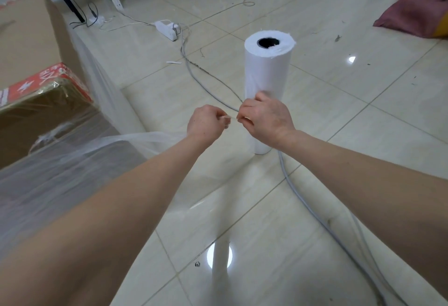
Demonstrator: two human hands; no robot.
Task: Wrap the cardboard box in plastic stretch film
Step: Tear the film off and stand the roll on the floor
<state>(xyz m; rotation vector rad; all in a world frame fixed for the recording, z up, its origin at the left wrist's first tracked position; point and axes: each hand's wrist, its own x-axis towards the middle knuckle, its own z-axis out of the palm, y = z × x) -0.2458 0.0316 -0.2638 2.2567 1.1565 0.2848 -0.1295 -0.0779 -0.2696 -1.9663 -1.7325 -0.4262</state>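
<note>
— What's being held?
— The left hand (206, 124) and right hand (265, 119), fingers curled, both pinch one thin strand of film (150, 137) stretched between them
— And the box?
— The box (36, 92) lies left of the left hand; the roll (268, 70) stands just behind the right

White film roll (266, 73) w/ black core; brown cardboard box (29, 39) left of it, red-white label (43, 82); beige floor tiles (339, 102)
</note>
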